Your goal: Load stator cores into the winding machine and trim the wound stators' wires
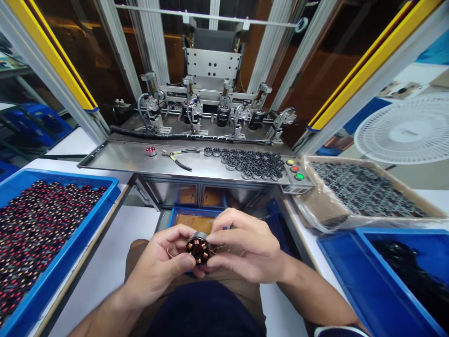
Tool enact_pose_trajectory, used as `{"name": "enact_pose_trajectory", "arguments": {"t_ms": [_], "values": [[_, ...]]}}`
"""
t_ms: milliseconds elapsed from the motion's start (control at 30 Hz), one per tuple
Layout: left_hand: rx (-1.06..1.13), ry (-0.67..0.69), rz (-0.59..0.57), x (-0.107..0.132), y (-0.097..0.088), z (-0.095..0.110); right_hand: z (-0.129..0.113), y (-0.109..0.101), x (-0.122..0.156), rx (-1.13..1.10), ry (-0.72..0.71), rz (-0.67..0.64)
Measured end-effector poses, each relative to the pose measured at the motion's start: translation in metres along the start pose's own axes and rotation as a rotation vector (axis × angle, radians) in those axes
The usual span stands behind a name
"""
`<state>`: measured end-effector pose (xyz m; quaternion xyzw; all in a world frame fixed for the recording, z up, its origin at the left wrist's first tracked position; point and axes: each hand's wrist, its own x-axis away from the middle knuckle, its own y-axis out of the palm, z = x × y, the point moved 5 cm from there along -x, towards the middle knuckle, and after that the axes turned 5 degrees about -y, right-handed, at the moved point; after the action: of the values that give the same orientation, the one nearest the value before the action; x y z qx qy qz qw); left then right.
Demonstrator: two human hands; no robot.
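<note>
Above my lap, a small round motor stator (pixel 198 250) with copper windings and a dark rim faces up toward me. My left hand (pixel 163 262) is closed around its left side, the thumb along its lower edge. On the other side, my right hand (pixel 243 245) pinches the rim between thumb and fingers. Thin copper wire ends stick out on both sides near my fingers. Beyond my hands, on the steel ledge (pixel 122 161), lie a pair of pliers (pixel 178 158) with green and black handles and one red-wound stator (pixel 151 151).
Many dark rings (pixel 252 161) stand grouped on the ledge beside a button box (pixel 296 171). Behind is a machine with several fixtures (pixel 223 114). A blue bin (pixel 114 187) of wound stators is at left; a lined carton (pixel 329 210), another blue bin (pixel 365 262) and a fan (pixel 407 128) are at right.
</note>
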<state>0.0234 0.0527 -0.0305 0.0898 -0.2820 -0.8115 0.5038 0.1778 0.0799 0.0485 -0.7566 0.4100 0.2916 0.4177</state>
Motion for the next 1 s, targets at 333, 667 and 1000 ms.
{"name": "enact_pose_trajectory", "arguments": {"t_ms": [333, 667, 1000], "values": [[-0.028, 0.290, 0.076, 0.002, 0.001, 0.015, -0.008, -0.001, -0.004, 0.073, 0.193, 0.081], [0.142, -0.228, -0.341, -0.017, 0.020, -0.006, -0.012, -0.002, -0.015, 0.026, 0.159, 0.008], [0.104, 0.364, -0.006, -0.001, 0.009, 0.026, -0.007, -0.003, -0.013, 0.107, 0.362, 0.105]]}}
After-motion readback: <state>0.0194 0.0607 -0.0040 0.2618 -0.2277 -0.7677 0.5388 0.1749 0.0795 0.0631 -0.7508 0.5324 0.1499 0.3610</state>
